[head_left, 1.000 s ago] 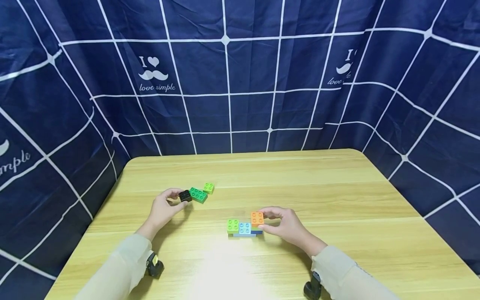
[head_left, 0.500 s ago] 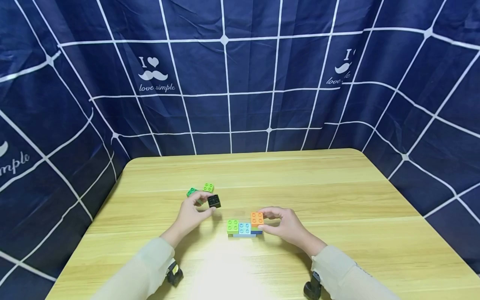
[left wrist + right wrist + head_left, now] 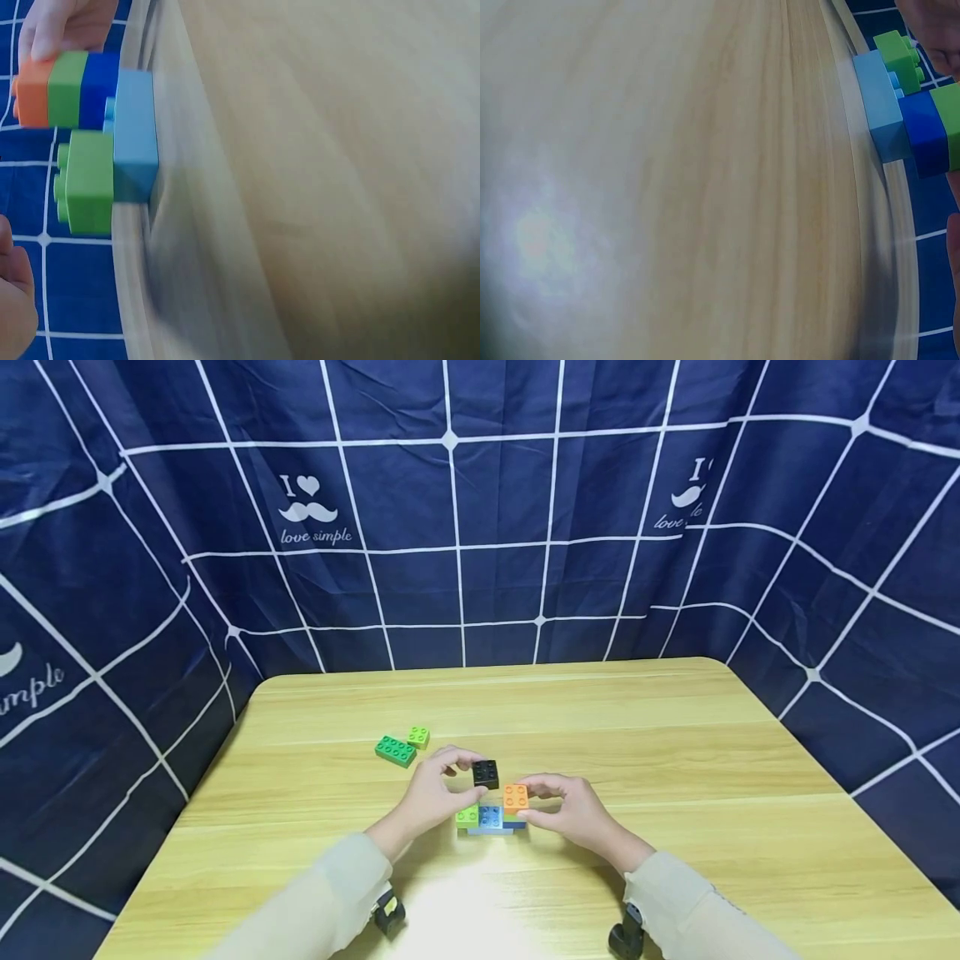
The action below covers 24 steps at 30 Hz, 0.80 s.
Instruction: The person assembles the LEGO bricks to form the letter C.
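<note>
Between thumb and fingers my left hand (image 3: 432, 793) pinches a black toy brick (image 3: 486, 774), held above and just behind the brick build. A light blue brick (image 3: 136, 135) forms the base of that build on the table. On one end sits a lime green brick (image 3: 90, 182); the other end carries a dark blue brick (image 3: 99, 90), a green brick (image 3: 66, 88) and an orange brick (image 3: 515, 797) stacked upward. My right hand (image 3: 573, 814) grips the orange brick at the top of this stack. In the left wrist view the black brick is out of frame.
A dark green brick (image 3: 395, 751) and a lime green brick (image 3: 418, 738) lie close together farther back on the wooden table (image 3: 600, 718). A dark blue gridded curtain (image 3: 495, 510) surrounds the table's back and sides.
My left hand has carried the black brick to the right, from beside the dark green brick to over the build. My right hand has stayed on the orange brick.
</note>
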### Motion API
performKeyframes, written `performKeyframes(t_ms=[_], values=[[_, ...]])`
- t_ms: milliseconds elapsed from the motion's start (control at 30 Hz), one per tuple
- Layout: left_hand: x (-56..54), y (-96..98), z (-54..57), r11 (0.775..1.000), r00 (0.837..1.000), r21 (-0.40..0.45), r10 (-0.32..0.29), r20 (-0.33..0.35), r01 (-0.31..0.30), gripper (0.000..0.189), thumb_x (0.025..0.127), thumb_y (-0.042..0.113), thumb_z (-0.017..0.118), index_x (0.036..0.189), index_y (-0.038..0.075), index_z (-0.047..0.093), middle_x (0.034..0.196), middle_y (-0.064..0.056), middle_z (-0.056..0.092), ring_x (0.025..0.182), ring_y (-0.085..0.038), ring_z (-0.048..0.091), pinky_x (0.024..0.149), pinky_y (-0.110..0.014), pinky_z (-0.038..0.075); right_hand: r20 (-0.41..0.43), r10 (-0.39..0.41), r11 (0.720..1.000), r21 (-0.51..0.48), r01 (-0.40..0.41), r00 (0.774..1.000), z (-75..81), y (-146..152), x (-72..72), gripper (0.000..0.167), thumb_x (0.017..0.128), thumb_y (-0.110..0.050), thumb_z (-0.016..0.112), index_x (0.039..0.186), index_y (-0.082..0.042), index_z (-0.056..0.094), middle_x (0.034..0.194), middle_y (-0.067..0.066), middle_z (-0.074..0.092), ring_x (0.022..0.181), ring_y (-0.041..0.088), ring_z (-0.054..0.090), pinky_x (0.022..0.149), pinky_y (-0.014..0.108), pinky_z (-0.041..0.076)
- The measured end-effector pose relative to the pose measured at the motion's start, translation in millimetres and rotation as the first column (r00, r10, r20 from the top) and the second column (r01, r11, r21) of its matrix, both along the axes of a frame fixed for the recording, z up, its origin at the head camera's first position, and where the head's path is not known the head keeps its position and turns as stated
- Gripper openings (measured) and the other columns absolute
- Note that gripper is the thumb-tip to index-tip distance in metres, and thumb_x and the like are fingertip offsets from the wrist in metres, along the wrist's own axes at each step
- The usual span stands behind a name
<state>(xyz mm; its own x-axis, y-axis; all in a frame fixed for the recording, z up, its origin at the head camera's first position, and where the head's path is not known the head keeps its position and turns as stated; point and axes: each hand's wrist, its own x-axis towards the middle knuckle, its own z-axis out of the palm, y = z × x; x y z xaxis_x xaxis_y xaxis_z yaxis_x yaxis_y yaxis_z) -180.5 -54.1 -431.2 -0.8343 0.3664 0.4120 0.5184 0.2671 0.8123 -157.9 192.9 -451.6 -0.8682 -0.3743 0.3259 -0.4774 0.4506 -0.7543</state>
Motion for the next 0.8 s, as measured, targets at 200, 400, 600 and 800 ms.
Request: performKeyframes(t_ms=[200,400,600,800], values=[[0.8,11.5,1.2,0.998,0.998,-0.009,-0.065,0.016,0.065,0.036,0.075,0.012,0.08,0.11,0.01,0.069,0.101,0.0,0.065,0.096,-0.026,0.055,0.082,-0.047,0.044,0.017,-0.011,1.0,0.013,0.011,1.0,14.2,-6,5.6,0.035,0.079,-0.01,0.078,0.112,-0.004,0.067,0.104,0.008,0.069,0.093,0.029,0.065,0.082,0.05,0.051],[0.6,18.9,3.4,0.996,0.996,-0.031,-0.084,0.012,0.085,0.035,0.075,0.013,0.081,0.108,0.012,0.069,0.101,0.003,0.066,0.094,-0.025,0.056,0.081,-0.044,0.045,0.027,0.001,1.0,0.007,-0.001,1.0,35.7,-12,14.9,0.032,0.078,-0.004,0.077,0.108,0.001,0.067,0.101,0.015,0.069,0.091,0.036,0.064,0.081,0.055,0.05],[1.2,23.2,4.9,0.996,0.997,-0.042,-0.081,0.01,0.081,0.035,0.074,0.011,0.081,0.107,0.011,0.069,0.096,0.006,0.065,0.091,-0.025,0.057,0.079,-0.042,0.046,0.025,-0.003,1.0,0.008,0.003,1.0,15.1,-5,1.9,0.035,0.079,-0.014,0.079,0.11,-0.005,0.068,0.105,0.009,0.069,0.092,0.028,0.065,0.081,0.05,0.051],[0.6,27.1,8.5,0.995,0.997,-0.065,-0.075,0.029,0.076,0.034,0.074,0.01,0.081,0.106,0.011,0.07,0.095,0.007,0.065,0.091,-0.027,0.057,0.08,-0.045,0.046,0.004,-0.009,1.0,0.021,0.008,1.0,8.2,0,-4.6,0.035,0.079,-0.024,0.079,0.109,-0.008,0.069,0.106,0.004,0.069,0.092,0.021,0.065,0.082,0.045,0.052]])
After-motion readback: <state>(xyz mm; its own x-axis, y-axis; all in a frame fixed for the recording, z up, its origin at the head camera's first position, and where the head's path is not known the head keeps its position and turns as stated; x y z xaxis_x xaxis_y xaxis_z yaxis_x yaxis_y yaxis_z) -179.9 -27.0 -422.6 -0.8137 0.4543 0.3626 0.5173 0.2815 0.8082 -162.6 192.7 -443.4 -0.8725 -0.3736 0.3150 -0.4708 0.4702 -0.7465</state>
